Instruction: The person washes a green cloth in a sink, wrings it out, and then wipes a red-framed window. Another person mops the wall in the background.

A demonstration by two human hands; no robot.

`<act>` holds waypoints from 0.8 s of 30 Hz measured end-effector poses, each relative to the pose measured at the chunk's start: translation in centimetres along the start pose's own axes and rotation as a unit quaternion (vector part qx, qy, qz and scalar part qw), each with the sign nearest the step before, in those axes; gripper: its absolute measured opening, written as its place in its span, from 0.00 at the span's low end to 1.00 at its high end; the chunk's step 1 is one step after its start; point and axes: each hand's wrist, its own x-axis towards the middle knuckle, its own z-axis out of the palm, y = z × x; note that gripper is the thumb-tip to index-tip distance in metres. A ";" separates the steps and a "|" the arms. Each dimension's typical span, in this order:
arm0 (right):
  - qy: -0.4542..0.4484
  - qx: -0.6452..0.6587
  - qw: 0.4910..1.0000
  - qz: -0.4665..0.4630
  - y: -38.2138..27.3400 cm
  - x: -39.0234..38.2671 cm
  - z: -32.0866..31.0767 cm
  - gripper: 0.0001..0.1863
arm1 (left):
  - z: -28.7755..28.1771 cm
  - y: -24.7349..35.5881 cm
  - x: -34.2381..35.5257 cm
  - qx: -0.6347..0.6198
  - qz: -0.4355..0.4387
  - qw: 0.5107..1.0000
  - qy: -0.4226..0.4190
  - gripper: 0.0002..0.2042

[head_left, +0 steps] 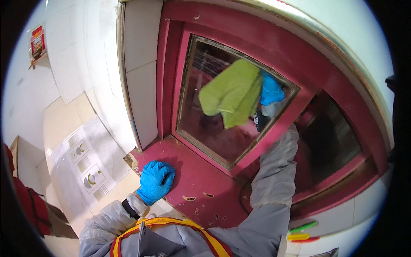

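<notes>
At the far left, a person in red (30,205) stands over by the pale tiled floor (132,186), seen only in part.

Nearer in, my left hand (157,182), in a blue glove, rests at the edge of the maroon sill (205,171) with its fingers curled in loosely; I see nothing in its grip. A black band (129,209) circles that wrist over the clear sleeve cover. Chips in the sill's paint show just to the right of this hand.

Further right stands the window pane (201,128) in its maroon frame (175,77). Through the glass I see the green cloth (235,92) spread over the upper middle, slightly blurred, its lower end loose. At its right edge is my right hand (272,90), also gloved in blue; the cloth hides the fingers, so I cannot tell whether they pinch it or press it flat. My right forearm (276,171) passes behind the frame, so hand and cloth are on the pane's far side.

I judge the wiping to be partway through: the cloth covers only part of the glass, and the lower area and left strip lie outside it. Which parts are already clean I cannot tell.

Right of the frame is a second dark pane (329,137), with no cloth on it; if it counts, it may be left to do.
</notes>
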 end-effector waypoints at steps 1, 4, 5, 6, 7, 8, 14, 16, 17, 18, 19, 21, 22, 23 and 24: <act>0.017 -0.048 0.998 -0.028 -1.6 -3.2 -0.3 0.25 | 0.0 -0.1 0.0 -0.004 0.006 1.000 0.005 0.08; 0.068 -0.159 0.984 -0.051 -4.0 -8.8 0.4 0.23 | -0.2 -0.3 -0.2 -0.014 0.022 1.000 0.002 0.09; 0.070 -0.191 0.978 -0.047 -4.2 -9.6 1.3 0.22 | -0.4 -0.3 -0.2 -0.014 0.031 0.999 0.000 0.09; 0.073 -0.219 0.972 -0.041 -4.2 -10.2 2.5 0.22 | -0.5 -0.4 -0.2 -0.017 0.038 0.999 -0.007 0.09; 0.064 -0.247 0.967 -0.024 -4.0 -10.5 3.7 0.21 | -0.6 -0.4 -0.3 -0.012 0.035 0.999 -0.025 0.10; 0.055 -0.279 0.959 -0.005 -3.5 -10.4 5.0 0.21 | -0.7 -0.5 -0.3 -0.015 0.040 0.999 -0.025 0.10; -0.122 -0.453 0.851 0.235 1.8 -9.3 7.2 0.18 | -0.8 -0.4 -0.2 -0.011 0.032 0.999 -0.030 0.10; -0.186 -0.596 0.640 0.448 3.9 -8.9 5.8 0.14 | -0.7 -0.3 -0.2 -0.016 0.019 0.999 -0.042 0.10; -0.178 -0.600 0.614 0.481 4.7 -9.1 5.2 0.14 | -0.6 -0.3 -0.2 -0.015 0.019 0.999 -0.043 0.10; -0.143 -0.591 0.628 0.486 4.9 -9.0 4.8 0.15 | -0.6 -0.2 -0.1 -0.014 0.020 0.999 -0.043 0.10; -0.124 -0.584 0.644 0.478 4.6 -9.0 4.6 0.15 | -0.5 -0.2 -0.1 -0.008 0.019 0.999 -0.044 0.10; -0.085 -0.562 0.713 0.409 2.7 -8.6 5.1 0.17 | -0.5 -0.1 0.0 -0.010 0.016 0.999 -0.036 0.10; -0.056 -0.536 0.762 0.358 1.2 -8.3 5.6 0.18 | -0.4 -0.1 0.0 -0.007 0.010 0.999 -0.037 0.10; -0.033 -0.510 0.803 0.307 -0.3 -8.1 6.2 0.20 | -0.4 0.0 0.0 -0.002 0.012 0.999 -0.033 0.09; -0.017 -0.492 0.829 0.266 -1.6 -7.8 6.6 0.21 | -0.3 -0.1 0.0 -0.004 0.017 0.999 -0.027 0.09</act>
